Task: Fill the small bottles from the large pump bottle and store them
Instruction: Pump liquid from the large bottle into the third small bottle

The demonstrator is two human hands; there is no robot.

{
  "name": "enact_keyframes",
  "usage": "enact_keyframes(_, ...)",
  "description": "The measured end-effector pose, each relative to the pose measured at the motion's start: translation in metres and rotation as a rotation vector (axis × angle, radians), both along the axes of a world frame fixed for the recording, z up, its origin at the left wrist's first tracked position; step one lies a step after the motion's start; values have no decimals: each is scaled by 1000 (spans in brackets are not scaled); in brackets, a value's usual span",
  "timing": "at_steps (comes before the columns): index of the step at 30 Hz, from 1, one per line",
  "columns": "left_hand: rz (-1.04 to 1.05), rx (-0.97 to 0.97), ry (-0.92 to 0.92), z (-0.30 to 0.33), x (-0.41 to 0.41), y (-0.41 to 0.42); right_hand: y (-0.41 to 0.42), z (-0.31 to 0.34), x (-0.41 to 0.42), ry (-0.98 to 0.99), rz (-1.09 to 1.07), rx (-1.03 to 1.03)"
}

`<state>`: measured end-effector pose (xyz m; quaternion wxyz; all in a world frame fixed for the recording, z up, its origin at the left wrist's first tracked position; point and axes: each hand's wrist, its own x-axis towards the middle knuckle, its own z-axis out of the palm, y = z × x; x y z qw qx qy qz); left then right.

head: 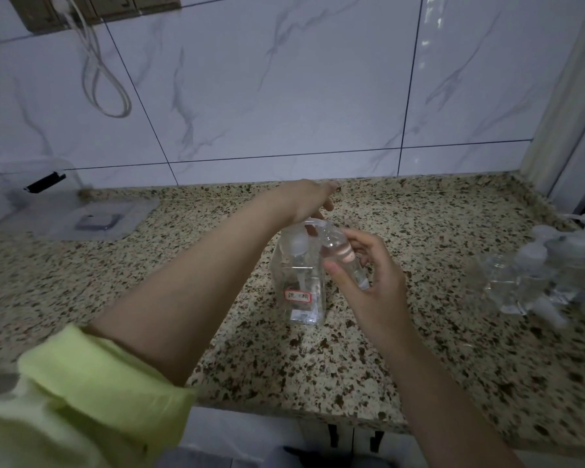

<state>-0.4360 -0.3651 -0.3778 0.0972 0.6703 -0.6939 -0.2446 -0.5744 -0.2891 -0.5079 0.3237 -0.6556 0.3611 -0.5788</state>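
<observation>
Nearest us, our left sleeve, yellow-green and pushed up, fills the lower left corner, and the bare forearm runs up and right from it across the speckled tabletop. Our left hand sits on top of the pump bottle, palm on the pump head, fingers fairly straight and pointing right; its grip is released, pressing rather than clasping. That bottle is clear, square-sided, upright near the middle of the tabletop, with a red-edged label low on its front face.

Our right hand comes in from the lower right and grasps a small bottle between thumb and curled fingers. We hold it tilted, its open neck up against the pump spout, its base lower and to the right, off the surface and just beside the big bottle's right shoulder.

To the right, well apart from our hands, a cluster of small clear bottles stands and lies near the tabletop's right edge; some have white caps, and how many there are we cannot tell. Open stone lies between that cluster and the pump bottle, and a broad bare band runs in front of it to the near edge. At far left a clear plastic box sits by the wall, with a flat clear lid beside it. Marbled wall tiles close off the back edge.
</observation>
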Motion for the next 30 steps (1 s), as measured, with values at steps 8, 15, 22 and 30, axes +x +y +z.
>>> enact_keyframes(8, 58, -75, 146, 6, 2, 0, 3, 1, 0, -49, -4, 47)
enact_keyframes(15, 66, -184, 225, 11, 3, 5, 0, 5, 1, -125, -82, 73)
enact_keyframes(22, 57, -454, 50, 11, 0, 13, 11, 18, -11, -116, -77, 116)
enact_keyframes(30, -23, -952, -479, 17, -5, 18, 21, 32, -40, -107, -71, 165)
